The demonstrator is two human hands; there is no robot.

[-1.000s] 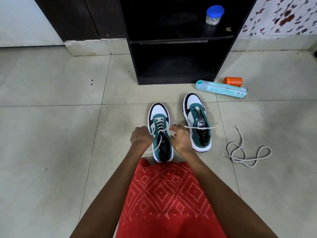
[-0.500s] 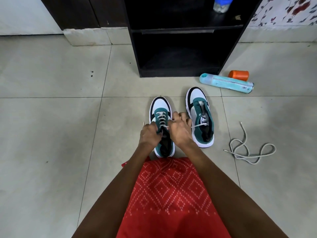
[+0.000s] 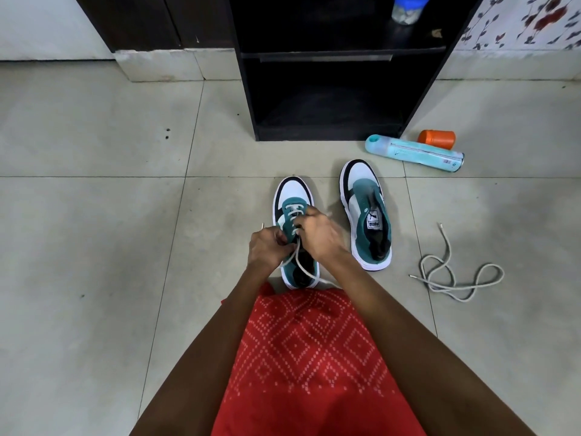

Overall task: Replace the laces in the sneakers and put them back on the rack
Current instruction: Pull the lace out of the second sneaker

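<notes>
Fingers (image 3: 280, 238) of the left hand (image 3: 267, 248) are curled and pinch the white lace (image 3: 292, 214) at the left side of the partly laced sneaker (image 3: 294, 191). A lace tip pokes out beyond the knuckles. Right hand (image 3: 319, 236): fingers bent down onto the crossed lacing over the tongue, gripping the lace there. Motion blur hides the exact pinch.

Tiled floor (image 3: 94, 247): carries all items.
Black rack (image 3: 330, 99): stands at the far side, shelves open toward the person.
Red patterned garment (image 3: 308, 357): between the forearms.

Partly laced sneaker: green, white and black, on the floor just beyond the garment. Its long axis runs away from the person, toe toward the rack, heel at the garment. One strand trails back over the heel.
Unlaced sneaker (image 3: 367, 212): just beside it on the right, roughly parallel, toe toward the rack, set slightly farther forward.

Teal bottle (image 3: 415, 154): lying on its side, right of the rack's foot.
Loose lace (image 3: 456, 278): coiled on the floor right of the unlaced sneaker, apart from it.
Orange cup (image 3: 437, 139): just behind the bottle.
Jar (image 3: 407, 9): blue lid, on the upper shelf.
</notes>
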